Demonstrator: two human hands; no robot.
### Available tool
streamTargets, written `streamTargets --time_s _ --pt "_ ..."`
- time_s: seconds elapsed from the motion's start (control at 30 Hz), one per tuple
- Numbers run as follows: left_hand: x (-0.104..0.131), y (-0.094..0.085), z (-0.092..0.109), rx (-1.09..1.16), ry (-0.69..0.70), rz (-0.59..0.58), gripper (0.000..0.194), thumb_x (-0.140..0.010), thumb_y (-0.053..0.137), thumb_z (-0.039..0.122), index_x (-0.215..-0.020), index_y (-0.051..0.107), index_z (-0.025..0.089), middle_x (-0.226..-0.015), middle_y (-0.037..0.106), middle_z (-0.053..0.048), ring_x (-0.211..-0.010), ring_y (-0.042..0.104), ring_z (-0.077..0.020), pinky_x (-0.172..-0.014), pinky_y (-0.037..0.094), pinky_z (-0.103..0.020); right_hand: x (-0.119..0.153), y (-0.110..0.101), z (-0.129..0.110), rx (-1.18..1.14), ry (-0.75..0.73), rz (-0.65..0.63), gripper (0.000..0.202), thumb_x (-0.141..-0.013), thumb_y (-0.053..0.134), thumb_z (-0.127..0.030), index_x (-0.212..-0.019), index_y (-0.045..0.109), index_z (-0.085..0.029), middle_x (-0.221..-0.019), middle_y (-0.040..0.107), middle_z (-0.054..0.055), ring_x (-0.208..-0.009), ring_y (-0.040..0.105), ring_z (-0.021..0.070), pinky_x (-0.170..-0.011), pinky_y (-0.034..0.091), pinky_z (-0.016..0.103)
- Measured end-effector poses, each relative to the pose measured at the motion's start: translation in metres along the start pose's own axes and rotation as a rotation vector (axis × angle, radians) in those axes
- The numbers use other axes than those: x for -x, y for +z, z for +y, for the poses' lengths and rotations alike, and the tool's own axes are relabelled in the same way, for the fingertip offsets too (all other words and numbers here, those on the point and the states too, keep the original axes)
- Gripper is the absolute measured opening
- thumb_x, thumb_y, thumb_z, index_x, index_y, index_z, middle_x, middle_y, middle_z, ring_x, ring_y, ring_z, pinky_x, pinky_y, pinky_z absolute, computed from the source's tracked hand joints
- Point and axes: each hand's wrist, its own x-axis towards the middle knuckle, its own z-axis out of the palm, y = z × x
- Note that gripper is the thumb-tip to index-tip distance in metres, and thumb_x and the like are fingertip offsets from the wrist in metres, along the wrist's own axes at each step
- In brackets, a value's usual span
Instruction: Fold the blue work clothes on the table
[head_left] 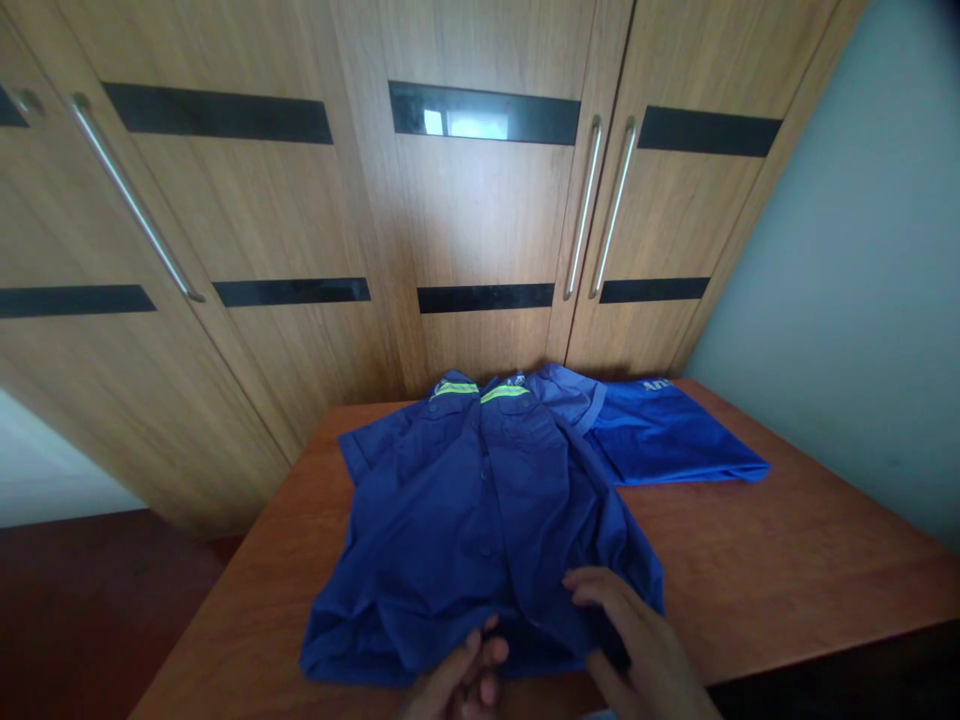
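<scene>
A dark blue short-sleeved button shirt (450, 520) lies front up on the wooden table, its collar away from me. Yellow-green stripes cross its two chest pockets, and the lower part is wrinkled. At the middle of the near hem is my left hand (461, 680), its fingers curled and closed on the shirt's edge; the exact hold is partly hidden. My right hand (641, 640) rests at the hem's right side. Its thumb and fingers are apart, with the fingertips over the cloth.
A folded bright blue garment (667, 440) with white lettering lies at the back right, partly under the shirt's sleeve. Behind the reddish-brown table (750, 560) stands a wooden wardrobe (487, 220) with metal handles. A pale wall (847, 330) borders the right side.
</scene>
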Motion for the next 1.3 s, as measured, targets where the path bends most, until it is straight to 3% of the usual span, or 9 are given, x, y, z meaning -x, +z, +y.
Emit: streamTargets --time_s 0.17,0.3,0.4,0.63,0.73,0.8,1.0,1.13,1.3 --pt "0.007 0.02 0.007 0.122 0.069 -0.001 0.014 -0.074 0.073 0.012 -0.088 0.068 0.011 -0.078 0.071 -0.008 -0.053 0.061 -0.0092 -0.046 0.046 -0.015 -0.014 -0.004 -0.01 -0.067 0.008 0.106 0.031 -0.076 0.048 -0.008 -0.1 0.06 -0.023 -0.105 0.067 0.006 -0.099 0.064 0.0195 -0.088 0.05 0.028" --pt "0.013 0.034 0.016 0.154 -0.034 -0.018 0.018 -0.08 0.072 0.026 -0.081 0.066 0.009 -0.076 0.071 -0.009 -0.056 0.064 -0.0119 -0.048 0.046 -0.016 -0.034 -0.001 -0.017 -0.118 0.147 0.154 0.015 -0.088 0.05 -0.022 -0.094 0.063 -0.022 -0.088 0.069 0.004 -0.082 0.065 0.018 -0.076 0.05 0.026" --pt "0.014 0.041 0.022 0.153 -0.105 -0.012 0.031 -0.083 0.067 0.041 -0.079 0.065 0.01 -0.074 0.071 -0.009 -0.06 0.066 -0.0152 -0.048 0.045 -0.019 -0.047 0.004 -0.022 -0.175 0.238 0.133 0.015 -0.088 0.051 -0.028 -0.085 0.064 -0.021 -0.076 0.066 0.002 -0.07 0.062 0.0165 -0.066 0.046 0.025" --pt "0.005 0.04 0.01 0.06 -0.054 0.017 0.018 -0.087 0.061 0.023 -0.076 0.067 0.01 -0.071 0.07 -0.005 -0.059 0.064 -0.0114 -0.056 0.046 -0.02 -0.059 0.028 -0.013 -0.378 0.368 0.06 0.015 -0.085 0.052 -0.029 -0.078 0.06 -0.019 -0.065 0.053 -0.003 -0.062 0.051 0.0141 -0.058 0.038 0.023" --pt "0.004 0.034 0.005 -0.176 0.093 0.018 0.023 -0.078 0.071 0.033 -0.073 0.07 0.011 -0.076 0.072 -0.009 -0.068 0.066 -0.0163 -0.063 0.049 -0.023 -0.063 0.035 -0.007 -0.433 0.366 0.076 0.014 -0.085 0.052 -0.029 -0.077 0.058 -0.019 -0.067 0.053 -0.002 -0.063 0.05 0.0141 -0.059 0.038 0.024" --pt "0.005 0.031 0.008 -0.451 0.305 0.076 0.031 -0.073 0.073 0.044 -0.069 0.07 0.014 -0.078 0.073 -0.009 -0.076 0.066 -0.0214 -0.071 0.051 -0.027 -0.066 0.039 -0.007 -0.439 0.356 0.075 0.014 -0.084 0.052 -0.028 -0.077 0.059 -0.019 -0.068 0.054 -0.002 -0.063 0.05 0.0139 -0.06 0.038 0.024" --pt "0.003 0.029 0.044 -1.094 0.902 0.246 0.029 -0.079 0.058 0.049 -0.072 0.068 0.023 -0.082 0.072 -0.005 -0.092 0.065 -0.0261 -0.102 0.041 -0.039 -0.078 0.06 -0.013 -0.511 0.315 0.065 0.012 -0.081 0.055 -0.027 -0.073 0.059 -0.019 -0.062 0.051 -0.004 -0.06 0.049 0.0131 -0.057 0.035 0.023" --pt "-0.013 0.028 0.05 -1.261 1.026 0.219 0.028 -0.086 0.051 0.044 -0.087 0.068 0.022 -0.097 0.072 -0.007 -0.104 0.062 -0.0253 -0.108 0.036 -0.04 -0.082 0.072 -0.009 -0.647 0.352 0.146 0.014 -0.081 0.057 -0.031 -0.074 0.061 -0.018 -0.065 0.055 -0.002 -0.064 0.051 0.0145 -0.059 0.038 0.024" --pt "-0.028 0.022 0.033 -1.301 0.989 0.209 0.034 -0.088 0.047 0.044 -0.099 0.068 0.02 -0.107 0.071 -0.008 -0.108 0.062 -0.0245 -0.108 0.037 -0.04 -0.076 0.072 -0.006 -0.654 0.335 0.13 0.013 -0.081 0.059 -0.028 -0.076 0.065 -0.017 -0.07 0.059 0.0 -0.068 0.055 0.0157 -0.063 0.041 0.025"
